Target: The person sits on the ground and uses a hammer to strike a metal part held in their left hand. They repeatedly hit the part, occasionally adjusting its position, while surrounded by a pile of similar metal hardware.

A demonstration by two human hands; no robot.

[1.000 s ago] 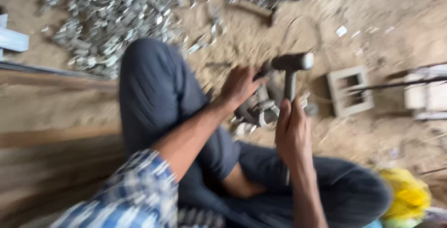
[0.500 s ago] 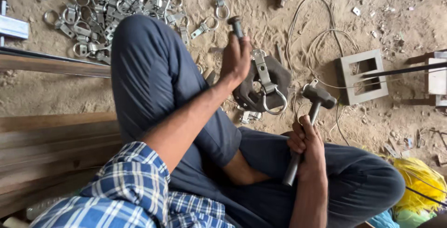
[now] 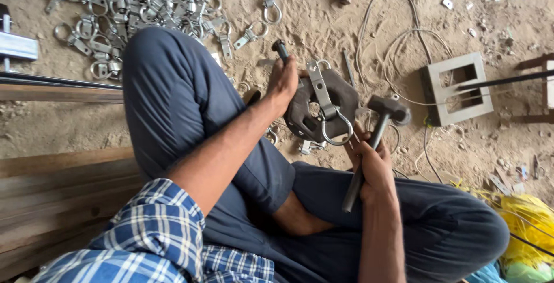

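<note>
Nearest me, just right of the dark anvil block, my right hand is closed around a hammer. Left of it, my left hand pinches a dark punch. On it lies a ring clamp; beyond, many clamps.

A ring clamp is laid on a hexagonal block on the floor, between a clamp pile at left and a hollow frame at right.
</note>
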